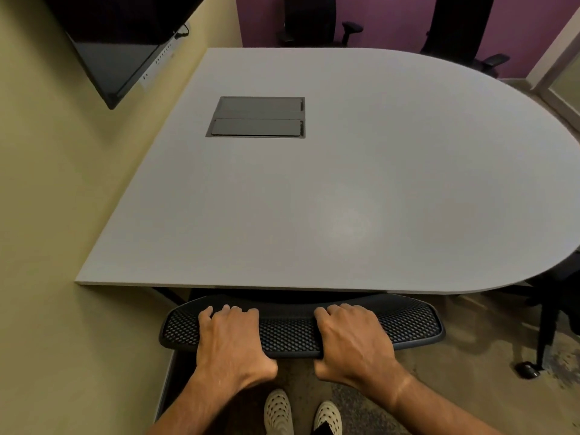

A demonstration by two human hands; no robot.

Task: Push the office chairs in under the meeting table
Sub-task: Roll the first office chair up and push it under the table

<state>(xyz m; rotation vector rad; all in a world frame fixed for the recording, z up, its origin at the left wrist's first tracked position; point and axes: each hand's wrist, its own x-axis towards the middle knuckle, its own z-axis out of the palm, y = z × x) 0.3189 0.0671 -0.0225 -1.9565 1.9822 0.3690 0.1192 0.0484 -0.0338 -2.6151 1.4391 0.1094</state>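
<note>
A black mesh-backed office chair [292, 334] stands right in front of me, its seat hidden beneath the near edge of the grey meeting table [392, 189]. Only the top of its backrest shows, close against the table edge. My left hand [233, 337] grips the backrest top on the left, fingers curled over the front. My right hand [353, 337] grips it on the right the same way. Two more black chairs stand beyond the far side: one [314, 23] at the back middle, another [461, 29] at the back right, both apart from the table.
A dark cable box [257, 117] is set into the tabletop. A black wall screen [119, 42] hangs on the yellow wall [47, 183] to the left. Another chair's base and castor [530, 368] show at the right under the table's curve. My feet [301, 412] stand on mottled carpet.
</note>
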